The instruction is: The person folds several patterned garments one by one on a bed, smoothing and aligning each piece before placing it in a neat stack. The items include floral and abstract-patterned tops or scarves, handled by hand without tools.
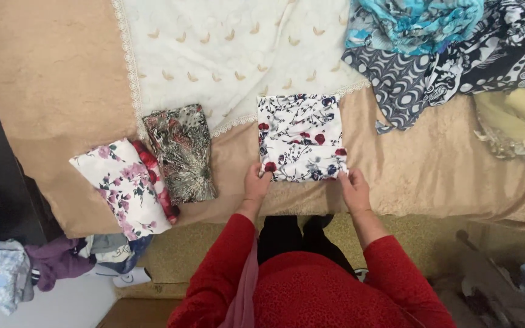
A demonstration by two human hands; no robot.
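Note:
A folded white cloth with red and navy flowers (301, 136) lies on the tan bed cover (50, 91) in front of me. My left hand (256, 183) pinches its near left corner. My right hand (353, 188) holds its near right corner. Both red sleeves reach forward from the bottom of the view. To the left lie three folded cloths: a dark patterned one (183, 152), a white one with pink flowers (123, 185), and a red floral one (153, 173) partly tucked between them.
A cream lace-edged spread with gold motifs (232, 54) covers the far middle. A heap of unfolded clothes, turquoise (420, 24), black-and-white print (457, 67) and pale yellow (518, 115), fills the far right. More clothes (56, 261) lie on the floor at lower left.

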